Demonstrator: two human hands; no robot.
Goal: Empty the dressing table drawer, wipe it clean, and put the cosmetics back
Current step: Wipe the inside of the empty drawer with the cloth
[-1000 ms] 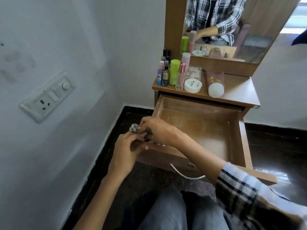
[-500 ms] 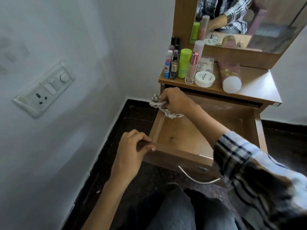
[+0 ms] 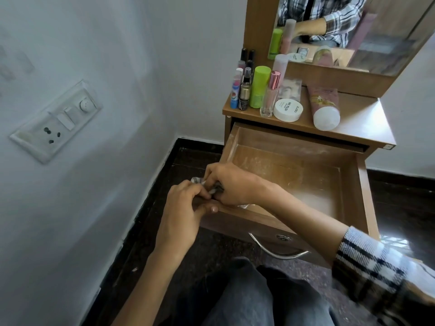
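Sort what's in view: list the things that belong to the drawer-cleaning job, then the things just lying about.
Job: open drawer, empty; cloth gripped by right hand at its near left corner, left hand alongside; cosmetics on the dressing table top, such as green bottle, white jar, pink tube.

Not involved: wall socket panel, mirror.

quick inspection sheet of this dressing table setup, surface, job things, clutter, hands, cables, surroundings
surface: wooden tabletop, bare on its right part
job's things: drawer pulled open, no cosmetics inside, pale dusty streaks on its floor; cloth at its front left corner; cosmetics clustered on the tabletop's left, pink tube lying down
clutter: nothing seen
hands: left hand and right hand both grip the cloth
cables: nothing seen
surroundings: mirror above, wall socket on the left, dark floor
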